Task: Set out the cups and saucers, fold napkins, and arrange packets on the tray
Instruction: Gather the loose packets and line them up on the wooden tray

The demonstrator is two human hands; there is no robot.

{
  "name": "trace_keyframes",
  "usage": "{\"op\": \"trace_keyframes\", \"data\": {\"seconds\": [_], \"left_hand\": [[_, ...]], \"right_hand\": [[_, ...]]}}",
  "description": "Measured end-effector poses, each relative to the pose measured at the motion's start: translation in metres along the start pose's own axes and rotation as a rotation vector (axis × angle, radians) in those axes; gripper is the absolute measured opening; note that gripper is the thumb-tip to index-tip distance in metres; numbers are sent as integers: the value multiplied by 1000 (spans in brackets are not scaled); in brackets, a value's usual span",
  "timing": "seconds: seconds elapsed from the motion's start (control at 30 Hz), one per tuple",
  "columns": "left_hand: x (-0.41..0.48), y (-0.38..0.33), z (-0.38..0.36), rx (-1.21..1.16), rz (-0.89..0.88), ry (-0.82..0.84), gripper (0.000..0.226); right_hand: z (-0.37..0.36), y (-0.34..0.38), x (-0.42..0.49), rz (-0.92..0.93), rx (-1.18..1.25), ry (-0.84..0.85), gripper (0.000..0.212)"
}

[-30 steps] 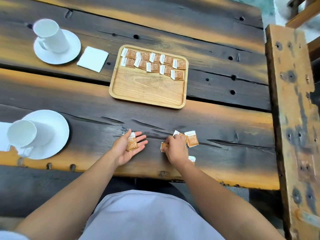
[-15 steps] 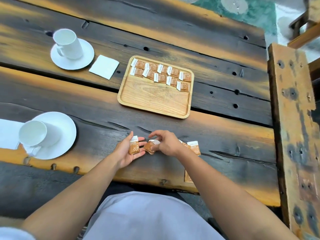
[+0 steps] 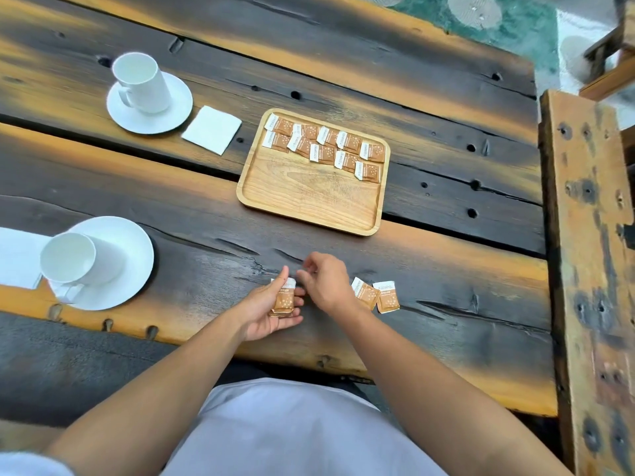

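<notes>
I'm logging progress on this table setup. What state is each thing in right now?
Far white ceramic cup: upright on its saucer.
Near white ceramic cup: upright on its saucer.
Folded white paper napkin: flat beside the far saucer.
Rectangular wooden tray: packets in rows along its far half.
Left hand: holding stacked brown packets.
Right hand: empty, fingers at the stack.
Two loose brown packets: on the table.

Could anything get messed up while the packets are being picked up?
Maybe. The left hand pinches a small stack of brown-and-white packets loosely, so one could slip out. Two loose brown packets lie near the dark wooden table's front edge; the right hand or its forearm might nudge them off.
</notes>
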State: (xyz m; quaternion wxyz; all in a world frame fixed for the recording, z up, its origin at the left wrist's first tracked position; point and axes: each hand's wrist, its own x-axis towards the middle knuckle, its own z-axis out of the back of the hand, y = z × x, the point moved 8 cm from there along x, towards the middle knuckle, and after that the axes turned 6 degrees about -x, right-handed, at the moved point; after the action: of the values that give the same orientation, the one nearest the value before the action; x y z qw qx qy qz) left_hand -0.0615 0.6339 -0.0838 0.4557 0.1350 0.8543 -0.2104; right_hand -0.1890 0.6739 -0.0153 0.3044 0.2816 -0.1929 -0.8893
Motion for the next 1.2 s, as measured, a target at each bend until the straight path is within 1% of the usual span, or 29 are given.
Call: {"op": "trace_keyframes", "data": {"seconds": [0.07, 0.17, 0.27, 0.37, 0.4, 0.47, 0.5, 0.53, 0.57, 0.6, 0.67, 0.73, 0.8, 0.83, 0.9, 0.97, 1.07, 1.13, 1.2], "left_hand": [[1, -1, 3, 17, -18, -3, 56], [2, -3, 8, 49, -31, -14, 43], [6, -1, 12, 26, -16, -39, 40], [8, -1, 14, 8, 0, -49, 50], [9, -1, 13, 8, 3, -49, 53], [9, -2, 11, 5, 5, -42, 60], [9, -2, 9, -1, 6, -38, 64], [9, -3, 7, -10, 7, -35, 66], [9, -3, 5, -22, 8, -35, 68], [8, -3, 4, -32, 9, -37, 70], [8, -4, 3, -35, 8, -49, 73], [8, -4, 3, -29, 11, -61, 73], [8, -2, 2, -42, 24, -68, 71], [9, -1, -1, -48, 34, -56, 71], [9, 2, -9, -47, 54, 12, 72], [8, 6, -15, -35, 73, 71, 74], [8, 10, -19, -28, 97, 78, 75], [8, 12, -21, -25, 97, 80, 78], [8, 14, -26, 4, 98, 98, 78]], "right_hand": [[8, -31, -3, -81, -112, -12, 27], [11, -82, -17, -212, -333, 102, 43], [10, -104, -28, -241, -377, 121, 53], [10, -111, -30, -258, -306, 69, 48], [11, -111, -29, -263, -278, 50, 42], [14, -110, -25, -278, -213, 25, 23], [15, -110, -23, -299, -163, 21, 12], [15, -108, -21, -321, -99, 31, 7], [12, -105, -20, -345, -4, 56, 10], [7, -101, -20, -369, 144, 102, 11], [-6, -87, -21, -413, 528, 203, 11], [-13, -67, -23, -421, 832, 293, 10], [-17, -44, -24, -402, 1019, 396, 2], [-18, -35, -24, -385, 1040, 428, 4], [-21, -22, -24, -339, 950, 429, 8], [-20, -18, -21, -291, 782, 363, 7], [-16, -23, -16, -247, 526, 237, 12], [-13, -28, -15, -235, 445, 186, 18], [-10, -35, -15, -244, 429, 149, 20]]}}
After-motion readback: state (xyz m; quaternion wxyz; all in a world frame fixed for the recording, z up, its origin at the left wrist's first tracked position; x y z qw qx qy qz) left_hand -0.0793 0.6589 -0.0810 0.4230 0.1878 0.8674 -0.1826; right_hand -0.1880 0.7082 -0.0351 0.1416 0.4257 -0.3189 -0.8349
